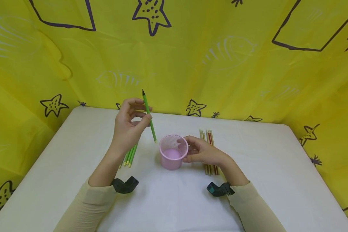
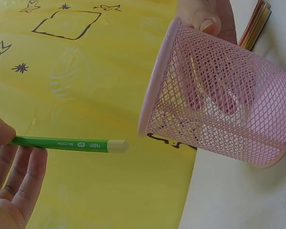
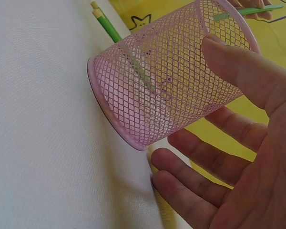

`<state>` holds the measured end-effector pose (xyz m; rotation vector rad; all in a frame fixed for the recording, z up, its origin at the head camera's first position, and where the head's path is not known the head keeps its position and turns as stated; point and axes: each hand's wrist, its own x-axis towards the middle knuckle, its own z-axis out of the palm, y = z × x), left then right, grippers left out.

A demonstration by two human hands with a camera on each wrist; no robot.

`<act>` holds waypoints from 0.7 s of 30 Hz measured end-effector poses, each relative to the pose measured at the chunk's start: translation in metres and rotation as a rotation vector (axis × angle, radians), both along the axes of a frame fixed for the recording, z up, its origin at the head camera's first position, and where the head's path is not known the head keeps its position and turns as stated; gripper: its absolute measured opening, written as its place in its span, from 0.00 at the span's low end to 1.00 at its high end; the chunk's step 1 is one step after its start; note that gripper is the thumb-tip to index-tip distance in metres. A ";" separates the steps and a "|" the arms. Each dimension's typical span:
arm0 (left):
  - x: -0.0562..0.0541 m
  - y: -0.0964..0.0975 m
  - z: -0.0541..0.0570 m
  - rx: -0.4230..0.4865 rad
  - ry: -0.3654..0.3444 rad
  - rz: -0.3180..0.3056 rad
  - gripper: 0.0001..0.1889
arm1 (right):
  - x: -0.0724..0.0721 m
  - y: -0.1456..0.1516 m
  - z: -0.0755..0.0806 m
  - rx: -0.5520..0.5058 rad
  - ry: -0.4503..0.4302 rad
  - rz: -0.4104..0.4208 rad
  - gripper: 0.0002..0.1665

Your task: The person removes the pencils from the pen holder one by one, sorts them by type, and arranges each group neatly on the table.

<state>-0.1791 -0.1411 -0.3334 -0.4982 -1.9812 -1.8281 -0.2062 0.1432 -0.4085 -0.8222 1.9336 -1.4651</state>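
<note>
My left hand (image 1: 130, 125) pinches a green pencil (image 1: 149, 116) between thumb and fingers. Its black point is up, and its pale yellow end (image 2: 117, 146) hangs just left of the pen holder's rim, apart from it. The pink mesh pen holder (image 1: 171, 164) is upright at the middle of the white table, and only its bare bottom shows inside. From the right, my right hand (image 1: 201, 150) holds this holder, with the thumb (image 3: 243, 64) near the rim and the fingers round its side.
Several green pencils (image 1: 130, 156) lie on the white table (image 1: 266, 180) below the left hand, partly hidden by it. Several gold and red pencils (image 1: 209, 169) lie partly under the right hand. A yellow patterned cloth (image 1: 174, 64) hangs behind the table.
</note>
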 end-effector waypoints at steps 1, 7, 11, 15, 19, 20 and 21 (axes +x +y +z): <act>0.000 0.000 0.000 -0.002 0.001 0.002 0.20 | 0.000 0.000 0.000 0.000 0.000 0.000 0.39; -0.002 -0.001 -0.004 -0.013 -0.007 0.015 0.17 | 0.000 0.001 -0.001 0.004 0.004 0.002 0.39; -0.004 -0.001 -0.005 -0.015 -0.019 0.019 0.16 | 0.000 0.001 0.000 0.014 0.004 -0.002 0.40; -0.006 -0.002 -0.007 -0.025 -0.030 0.026 0.16 | 0.000 0.001 0.000 0.017 0.005 -0.005 0.39; -0.009 -0.004 -0.011 -0.042 -0.047 0.040 0.16 | -0.001 0.001 -0.001 0.019 0.005 -0.005 0.39; -0.010 -0.004 -0.013 -0.048 -0.053 0.044 0.16 | 0.000 0.001 -0.001 0.018 0.003 -0.006 0.39; -0.011 -0.005 -0.014 -0.053 -0.059 0.046 0.16 | 0.000 0.001 -0.001 0.019 0.002 -0.006 0.39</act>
